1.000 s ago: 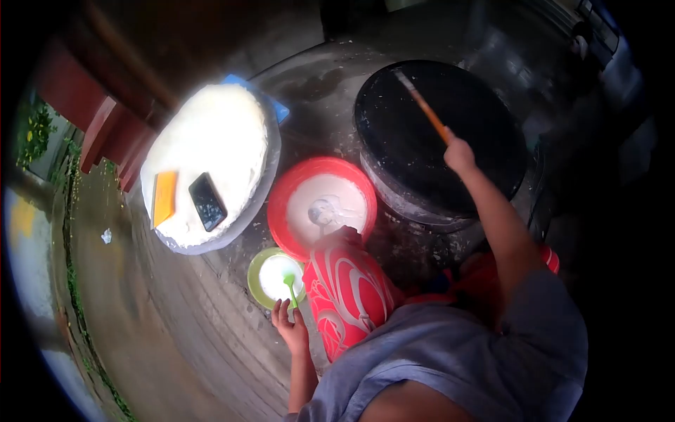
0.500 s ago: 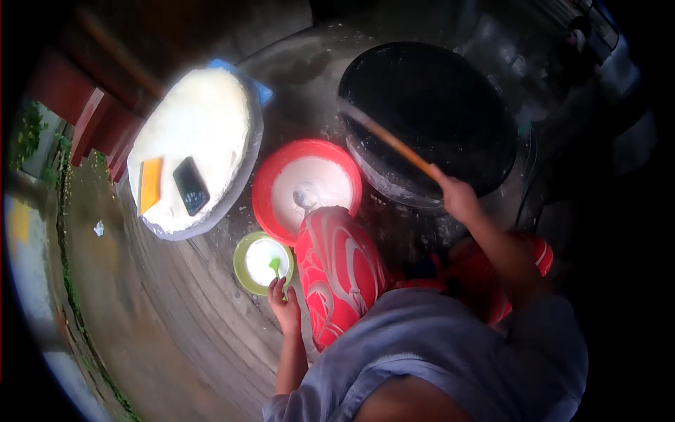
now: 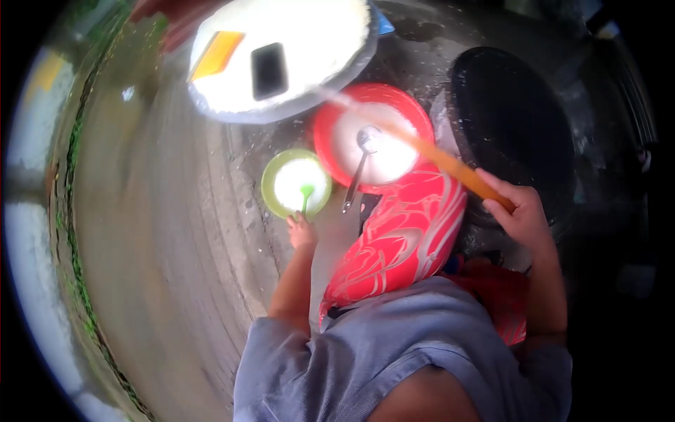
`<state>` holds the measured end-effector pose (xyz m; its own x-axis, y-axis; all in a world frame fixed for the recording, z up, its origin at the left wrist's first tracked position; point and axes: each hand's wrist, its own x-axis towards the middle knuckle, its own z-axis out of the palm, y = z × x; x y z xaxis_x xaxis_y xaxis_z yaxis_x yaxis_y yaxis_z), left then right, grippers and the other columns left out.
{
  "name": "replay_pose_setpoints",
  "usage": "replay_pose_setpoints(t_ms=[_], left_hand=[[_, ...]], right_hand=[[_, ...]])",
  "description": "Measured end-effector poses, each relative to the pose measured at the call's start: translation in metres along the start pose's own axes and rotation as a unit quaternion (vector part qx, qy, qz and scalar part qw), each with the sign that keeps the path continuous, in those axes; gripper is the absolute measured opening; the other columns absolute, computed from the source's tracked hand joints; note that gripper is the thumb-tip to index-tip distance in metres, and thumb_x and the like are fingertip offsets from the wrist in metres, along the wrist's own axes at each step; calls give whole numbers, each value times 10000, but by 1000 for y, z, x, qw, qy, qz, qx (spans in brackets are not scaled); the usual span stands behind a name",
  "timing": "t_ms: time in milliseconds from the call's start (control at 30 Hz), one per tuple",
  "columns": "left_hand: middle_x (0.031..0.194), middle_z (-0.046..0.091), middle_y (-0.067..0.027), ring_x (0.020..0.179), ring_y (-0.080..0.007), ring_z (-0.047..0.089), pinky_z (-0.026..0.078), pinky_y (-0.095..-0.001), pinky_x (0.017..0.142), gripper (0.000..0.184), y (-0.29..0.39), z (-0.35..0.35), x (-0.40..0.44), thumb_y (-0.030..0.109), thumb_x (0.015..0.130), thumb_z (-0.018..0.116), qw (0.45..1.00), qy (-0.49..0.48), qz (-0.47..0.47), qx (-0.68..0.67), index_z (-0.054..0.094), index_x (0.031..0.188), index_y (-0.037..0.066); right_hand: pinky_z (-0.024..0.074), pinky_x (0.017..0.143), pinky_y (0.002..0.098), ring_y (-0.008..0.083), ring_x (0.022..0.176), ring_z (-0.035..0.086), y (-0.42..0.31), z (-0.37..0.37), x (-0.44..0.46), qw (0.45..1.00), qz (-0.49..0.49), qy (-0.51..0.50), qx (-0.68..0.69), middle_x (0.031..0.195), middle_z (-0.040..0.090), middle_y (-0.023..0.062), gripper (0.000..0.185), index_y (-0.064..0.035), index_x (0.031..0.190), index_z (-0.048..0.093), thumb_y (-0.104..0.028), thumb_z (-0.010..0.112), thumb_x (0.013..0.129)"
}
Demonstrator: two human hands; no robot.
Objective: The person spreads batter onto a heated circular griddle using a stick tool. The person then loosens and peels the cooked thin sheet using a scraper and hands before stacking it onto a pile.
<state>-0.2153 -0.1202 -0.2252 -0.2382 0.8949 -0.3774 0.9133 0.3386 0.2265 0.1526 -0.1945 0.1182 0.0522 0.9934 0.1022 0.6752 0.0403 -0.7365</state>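
My right hand (image 3: pixel 517 211) is closed round the near end of a long wooden stick (image 3: pixel 457 169), whose blurred far end passes over the red bowl (image 3: pixel 325 133). White batter (image 3: pixel 394 156) and a metal ladle (image 3: pixel 357 172) are in that bowl. My left hand (image 3: pixel 302 231) is at the near rim of the green bowl (image 3: pixel 268 186), with its fingers on the handle of a green spoon (image 3: pixel 306 191). White liquid (image 3: pixel 292 184) fills part of the green bowl.
A large round black griddle (image 3: pixel 513 126) stands at the right. At the upper left, a round white-topped surface (image 3: pixel 309 35) carries a black phone (image 3: pixel 269 70) and a yellow-orange object (image 3: pixel 218 54). My red-patterned knee (image 3: pixel 415 218) is beside the red bowl.
The view has turned, shifting the griddle right. The stick has swung left from over the griddle to over the red bowl. My left hand, apart from the spoon before, has closed on its handle.
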Motion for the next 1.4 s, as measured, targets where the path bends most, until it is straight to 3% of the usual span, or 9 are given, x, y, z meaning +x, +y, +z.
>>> replay_pose_setpoints(t_ms=[67,200,300,367,500,900,1067,1300,1400], left_hand=[[1291,327,-195,967,-422,534,452,-493,789,455,-8,8,11,244,802,532,997,-22,-25,-68,431,1223,103],[1050,537,-227,832,-395,595,476,-455,744,264,-6,-6,16,159,817,490,996,-35,-18,-86,550,1036,27],[792,610,-255,824,-370,600,465,-441,702,244,-27,9,31,165,849,463,966,-36,-65,-248,622,841,-19],[602,559,-111,465,-207,518,440,-353,487,332,-36,-1,25,286,890,488,913,-100,-104,-381,604,876,-24],[548,535,-103,464,-165,493,398,-337,437,381,-25,-34,-31,295,894,487,930,59,96,-350,610,751,-36],[540,544,-146,394,-219,502,396,-370,394,397,-44,40,66,273,896,453,934,74,-86,-339,596,740,-62],[522,533,-117,392,-195,491,403,-336,424,377,-22,16,4,266,895,464,917,133,99,-362,615,743,-43],[503,501,-79,377,-157,440,347,-315,352,366,-46,41,57,279,895,465,938,22,-80,-336,606,754,-28],[496,460,-23,370,-105,393,311,-279,342,368,-33,17,8,294,907,452,889,15,-63,-453,596,784,-21]], right_hand=[[472,587,349,298,643,609,-37,15,28,978,-40,-142,-147,743,612,158,386,-113,1116,602,-91,631,732],[494,604,383,277,679,628,-55,110,81,875,-69,-265,-398,731,642,117,204,-72,919,660,-104,584,733],[506,654,370,271,756,638,-17,183,120,854,-80,-331,-394,788,652,117,162,-66,847,666,-111,574,722],[498,708,367,262,823,632,-10,212,136,875,33,-359,-324,859,653,106,217,-112,914,673,-135,579,719],[481,768,357,252,895,616,11,234,144,896,93,-356,-247,945,645,92,282,-175,995,665,-161,586,724],[472,777,364,277,885,602,16,223,142,891,90,-373,-240,975,623,119,333,-255,1056,642,-150,582,747],[473,774,387,308,865,593,23,243,133,885,-33,-308,-348,907,598,154,233,-229,1030,649,-207,504,848],[504,662,370,243,731,623,10,222,138,869,-45,-315,-380,817,618,130,225,-169,1012,653,-205,498,853],[457,425,304,197,434,554,30,236,142,873,237,-410,-118,585,588,109,350,-126,1177,556,-130,403,862]])
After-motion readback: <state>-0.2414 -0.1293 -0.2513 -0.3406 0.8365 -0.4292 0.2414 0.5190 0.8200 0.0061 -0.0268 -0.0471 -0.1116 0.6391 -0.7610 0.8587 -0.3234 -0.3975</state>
